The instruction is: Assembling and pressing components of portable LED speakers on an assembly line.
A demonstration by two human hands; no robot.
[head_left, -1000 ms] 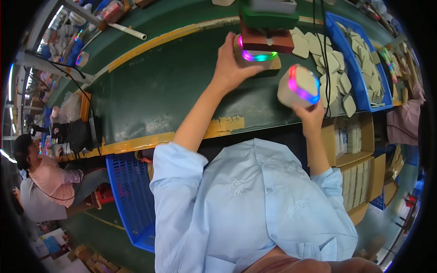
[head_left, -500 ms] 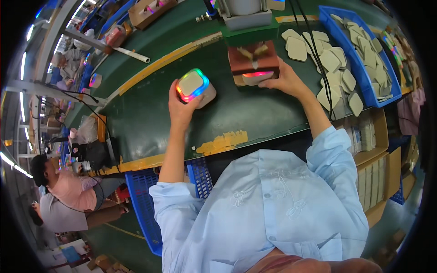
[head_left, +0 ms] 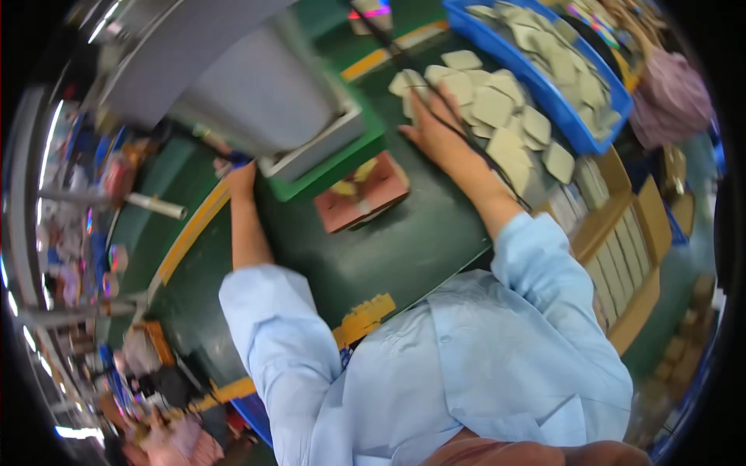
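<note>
The right hand is lying flat and unclenched on loose beige square pads, beside a blue tray. The left hand is reaching under a grey machine; its grip cannot be told.

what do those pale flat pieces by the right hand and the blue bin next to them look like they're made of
The pale flat pieces look like matte card or thin foam: dull beige, no shine, cut to one rounded-square shape, though blur leaves it open. The blue bin looks like moulded plastic: even saturated colour, smooth thick rim. The right hand rests on the pieces.
</note>
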